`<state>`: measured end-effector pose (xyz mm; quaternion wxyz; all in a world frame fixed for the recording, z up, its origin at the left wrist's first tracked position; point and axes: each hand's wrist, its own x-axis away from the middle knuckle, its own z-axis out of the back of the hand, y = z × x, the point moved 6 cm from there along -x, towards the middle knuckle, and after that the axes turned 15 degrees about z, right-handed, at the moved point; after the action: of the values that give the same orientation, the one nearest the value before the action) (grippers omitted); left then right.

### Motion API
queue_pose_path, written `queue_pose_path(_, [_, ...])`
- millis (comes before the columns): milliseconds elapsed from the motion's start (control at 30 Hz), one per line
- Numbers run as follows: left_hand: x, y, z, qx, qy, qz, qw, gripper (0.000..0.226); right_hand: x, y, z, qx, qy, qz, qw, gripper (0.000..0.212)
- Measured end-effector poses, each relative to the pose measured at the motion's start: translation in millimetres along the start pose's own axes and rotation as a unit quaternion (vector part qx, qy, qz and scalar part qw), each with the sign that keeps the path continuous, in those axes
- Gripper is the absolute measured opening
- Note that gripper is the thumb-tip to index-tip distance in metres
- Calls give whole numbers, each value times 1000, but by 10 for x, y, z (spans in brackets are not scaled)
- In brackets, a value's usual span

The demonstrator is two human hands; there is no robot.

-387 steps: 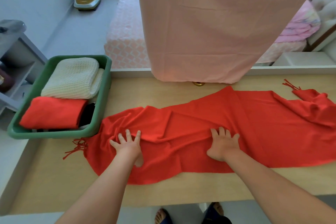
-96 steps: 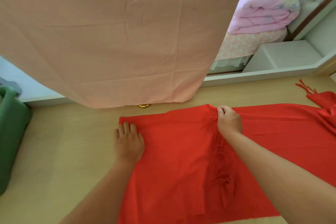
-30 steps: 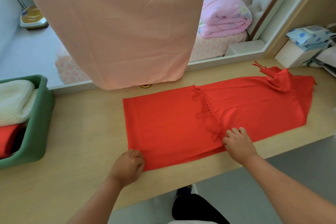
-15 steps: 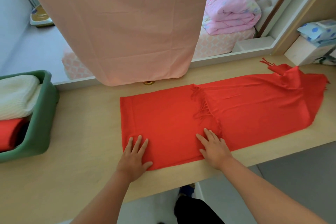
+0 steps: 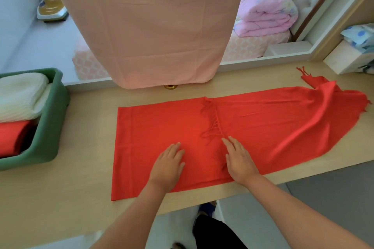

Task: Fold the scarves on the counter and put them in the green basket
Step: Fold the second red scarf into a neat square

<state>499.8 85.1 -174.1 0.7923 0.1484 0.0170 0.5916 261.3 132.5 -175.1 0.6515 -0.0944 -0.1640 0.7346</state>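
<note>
Red scarf (image 5: 263, 119) lay half-folded on the worktop (image 5: 70, 188); left hand (image 5: 168, 164) and right hand (image 5: 239, 160) pressed it flat, fingers (image 5: 175, 148) straight, together, fringe (image 5: 211, 125) just beyond the right fingers. Looked light, limp: probably best pinched at loose corners far right of the fingers.

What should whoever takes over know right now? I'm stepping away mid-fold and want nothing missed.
Left hand: open, flat on the red scarf.
Right hand: open, flat on it beside the fringe.
The scarf lies on the counter, left end folded over to the middle, right end spread and rumpled.
The green basket at the left holds a folded cream scarf and a folded red scarf.
Done: first fold. Left: finish folding, then put it in the basket.
</note>
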Motion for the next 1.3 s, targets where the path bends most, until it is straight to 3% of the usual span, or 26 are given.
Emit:
queue_pose_path(133, [-61,535,-350,-60,-98,-3,993,64,162,247,-137,12,-101,-39,994,60])
queue_pose_path(367, [129,484,-625,-123,-129,-67,982,91,161,343,-204,27,-161,-54,985,80])
queue_pose_path(467, [170,410,-528,-85,-141,-99,981,92,124,253,-149,74,-149,-42,985,88])
queue_pose_path(567, [181,81,-311,-7,-60,-22,998,72,76,-22,-80,117,-102,42,987,89])
queue_pose_path(633, [225,-295,-241,-15,-23,64,998,67,70,-206,-184,105,-125,85,983,81])
queue_pose_path(733, [351,-826,-267,-58,-72,163,982,83,78,-351,-396,58,-176,53,981,77])
queue_pose_path(867, [408,-1163,-183,-78,-114,200,970,97,1,-550,-495,48,-196,50,978,82])
queue_pose_path(1100, [351,-1375,202,-81,-101,302,945,79,-182,-977,-435,-20,-232,82,969,78])
queue_pose_path(1200, [119,-1054,390,-94,-49,272,956,64,-246,-912,-149,-45,-187,74,979,68])
queue_pose_path(1300, [-187,-434,486,-40,-19,191,981,51,-280,-505,209,-33,-144,45,988,61])
